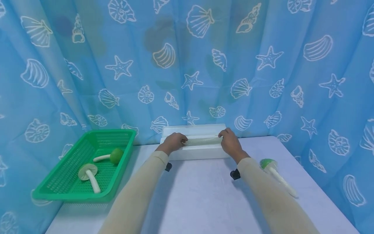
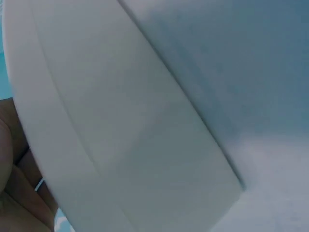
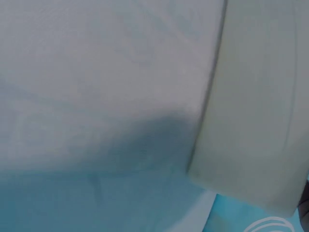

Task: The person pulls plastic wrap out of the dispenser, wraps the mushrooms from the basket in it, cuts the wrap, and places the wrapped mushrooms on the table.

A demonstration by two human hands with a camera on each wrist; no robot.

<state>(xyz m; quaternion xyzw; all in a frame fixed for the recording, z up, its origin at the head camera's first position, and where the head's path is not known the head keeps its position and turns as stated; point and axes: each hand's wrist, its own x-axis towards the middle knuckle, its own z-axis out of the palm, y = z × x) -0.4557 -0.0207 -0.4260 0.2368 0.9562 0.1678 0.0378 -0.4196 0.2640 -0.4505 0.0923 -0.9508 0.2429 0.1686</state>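
A long white box (image 1: 200, 153) lies at the back of the table with its lid (image 1: 194, 130) tipped up behind it. Clear plastic film (image 1: 203, 141) shows in its opening, between my two hands. At the left part of the opening, my left hand (image 1: 173, 143) pinches the film with curled fingers. My right hand (image 1: 230, 144) pinches it near the right end. Both wrist views are mostly filled by the box's smooth front wall (image 2: 145, 121), and only part of the left palm and fingers (image 2: 24, 188) shows at the edge there.
A green plastic basket (image 1: 73, 196) at the left holds two green-capped mushrooms (image 1: 117, 156) with white stems. Beside my right forearm lies another green-capped mushroom (image 1: 277, 175), its stem shiny as if under film. A blue shell-print curtain (image 1: 190, 65) hangs behind the white table (image 1: 201, 195).
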